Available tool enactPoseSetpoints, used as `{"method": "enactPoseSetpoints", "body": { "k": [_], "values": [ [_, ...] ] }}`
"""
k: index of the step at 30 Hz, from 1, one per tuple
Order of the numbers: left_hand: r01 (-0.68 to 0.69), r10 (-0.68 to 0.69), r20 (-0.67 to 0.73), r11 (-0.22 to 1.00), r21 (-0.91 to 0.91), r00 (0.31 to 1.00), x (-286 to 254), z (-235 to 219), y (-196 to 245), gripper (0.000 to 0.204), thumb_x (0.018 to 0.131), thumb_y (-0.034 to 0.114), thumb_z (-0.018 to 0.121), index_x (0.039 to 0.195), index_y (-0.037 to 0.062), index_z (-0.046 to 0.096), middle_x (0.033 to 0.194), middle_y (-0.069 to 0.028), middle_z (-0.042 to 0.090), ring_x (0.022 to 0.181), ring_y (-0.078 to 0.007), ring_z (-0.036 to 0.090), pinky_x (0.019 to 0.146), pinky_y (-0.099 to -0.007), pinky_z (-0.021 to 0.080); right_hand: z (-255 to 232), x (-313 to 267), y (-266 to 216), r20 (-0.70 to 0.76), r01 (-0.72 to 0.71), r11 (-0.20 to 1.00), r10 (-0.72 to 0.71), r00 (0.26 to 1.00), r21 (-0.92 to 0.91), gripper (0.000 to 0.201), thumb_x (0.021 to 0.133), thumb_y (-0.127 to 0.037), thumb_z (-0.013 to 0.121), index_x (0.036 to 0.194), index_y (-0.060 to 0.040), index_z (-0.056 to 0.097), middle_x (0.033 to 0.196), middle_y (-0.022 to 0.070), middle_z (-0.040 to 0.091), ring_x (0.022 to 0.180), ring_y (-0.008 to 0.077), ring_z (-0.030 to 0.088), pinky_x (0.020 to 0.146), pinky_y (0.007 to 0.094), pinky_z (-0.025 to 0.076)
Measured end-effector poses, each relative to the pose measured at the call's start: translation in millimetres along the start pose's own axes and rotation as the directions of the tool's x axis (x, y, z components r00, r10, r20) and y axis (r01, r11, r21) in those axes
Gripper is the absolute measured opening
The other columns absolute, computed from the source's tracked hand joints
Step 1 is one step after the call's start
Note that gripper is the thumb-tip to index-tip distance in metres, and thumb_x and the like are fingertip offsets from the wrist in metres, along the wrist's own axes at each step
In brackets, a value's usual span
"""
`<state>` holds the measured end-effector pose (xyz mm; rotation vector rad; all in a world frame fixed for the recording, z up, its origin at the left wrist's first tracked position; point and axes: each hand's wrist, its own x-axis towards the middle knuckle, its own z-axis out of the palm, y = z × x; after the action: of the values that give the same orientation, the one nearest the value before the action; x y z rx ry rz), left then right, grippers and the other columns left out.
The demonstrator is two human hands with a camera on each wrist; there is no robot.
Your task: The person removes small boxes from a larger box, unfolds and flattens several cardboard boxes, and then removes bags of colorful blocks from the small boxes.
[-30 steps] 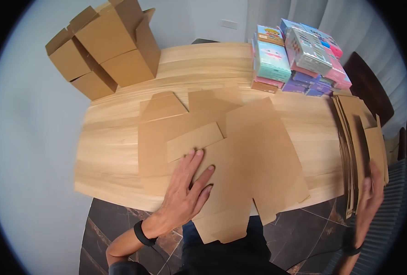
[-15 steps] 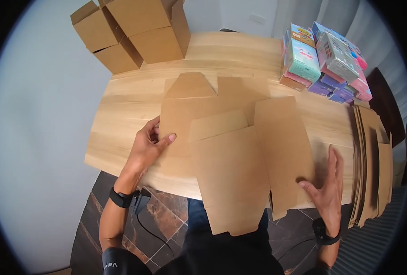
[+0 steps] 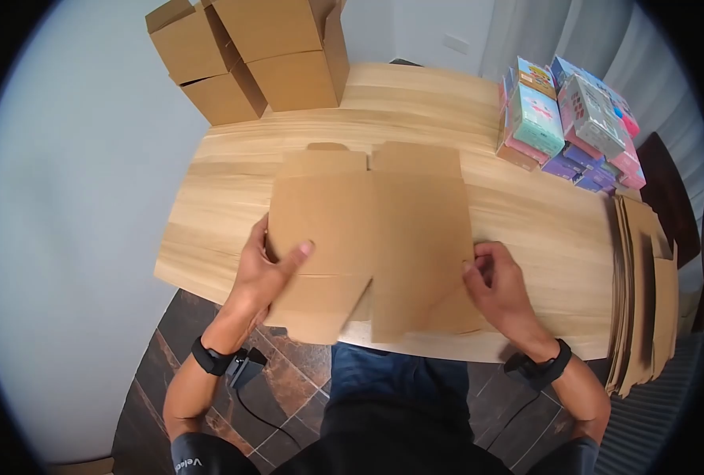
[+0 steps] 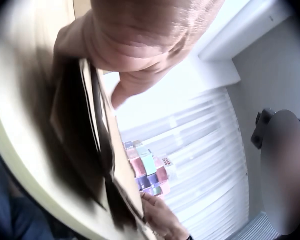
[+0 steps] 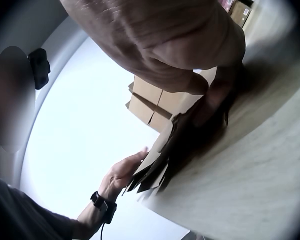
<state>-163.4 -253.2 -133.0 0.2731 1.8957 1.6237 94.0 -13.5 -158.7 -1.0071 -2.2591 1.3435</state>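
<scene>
Flattened cardboard boxes (image 3: 415, 229) lie together in the middle of the table, with flaps at their far and near ends. Their left edge is gripped by my left hand (image 3: 261, 273), thumb on top and fingers underneath. At the opposite edge my right hand (image 3: 501, 289) pinches the cardboard between thumb and curled fingers. Seen edge-on in the left wrist view, the cardboard (image 4: 97, 125) shows several layers, tilted up off the tabletop. The right wrist view also has layered cardboard (image 5: 160, 155) between the two hands.
Several folded-up cardboard boxes (image 3: 289, 79) stand at the back left. Colourful packages (image 3: 574, 127) are piled at the back right. A stack of flat cardboard (image 3: 637, 293) lies along the table's (image 3: 542, 229) right end. A dark chair (image 3: 669, 198) stands beyond it.
My right hand has come from the stack at the right to the cardboard's right edge. My left hand has shifted from lying on top to gripping the left edge. The spread pieces are now lined up.
</scene>
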Motion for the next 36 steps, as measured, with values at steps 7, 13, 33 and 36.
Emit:
{"method": "enactPoseSetpoints", "body": {
  "k": [7,13,33,36],
  "values": [
    [-0.008,0.151,-0.241,0.861,0.508,0.959,80.5,-197.1,21.5,0.060,0.098,0.017,0.072,0.154,0.0073,0.051,0.116,-0.0162,0.070,0.101,-0.0239,0.068,0.086,-0.0383,0.059,5.3,-9.8,-38.9,0.353,0.272,0.962,-0.249,0.902,-0.015,0.026,0.098,-0.021,0.069,0.113,0.0007,0.065,0.100,0.0120,0.065,0.078,0.0217,0.065,0.077,0.0374,0.055],
    [0.191,0.053,-0.285,0.626,0.756,0.957,119.7,-295.5,19.6,0.063,0.098,0.028,0.072,0.152,0.0016,0.051,0.120,-0.0213,0.070,0.113,-0.0309,0.067,0.098,-0.0434,0.053,-25.6,-47.8,-12.6,0.371,0.232,0.966,-0.259,0.892,0.117,0.016,0.098,-0.005,0.068,0.112,0.0023,0.065,0.100,0.0113,0.064,0.079,0.0196,0.069,0.071,0.0315,0.058],
    [-0.585,0.878,0.387,-0.162,0.795,0.283,221.3,43.2,316.8,0.036,0.098,0.038,0.063,0.102,0.0032,0.072,0.084,-0.0206,0.072,0.083,-0.0426,0.065,0.085,-0.0504,0.049,-19.1,-77.2,50.6,-0.090,0.462,0.887,-0.458,0.884,0.022,0.013,0.102,-0.006,0.066,0.113,0.0003,0.069,0.104,0.0092,0.070,0.075,0.0158,0.072,0.059,0.0253,0.053],
    [-0.680,0.992,0.060,0.034,0.733,0.114,151.1,35.2,349.8,0.034,0.103,0.032,0.059,0.095,-0.0011,0.064,0.073,-0.0120,0.058,0.070,-0.0190,0.055,0.069,-0.0345,0.047,-23.1,-77.8,49.8,-0.045,0.459,0.888,-0.458,0.888,0.028,0.014,0.102,-0.007,0.066,0.113,0.0012,0.069,0.106,0.0116,0.071,0.078,0.0197,0.073,0.062,0.0283,0.056]
  ]
}}
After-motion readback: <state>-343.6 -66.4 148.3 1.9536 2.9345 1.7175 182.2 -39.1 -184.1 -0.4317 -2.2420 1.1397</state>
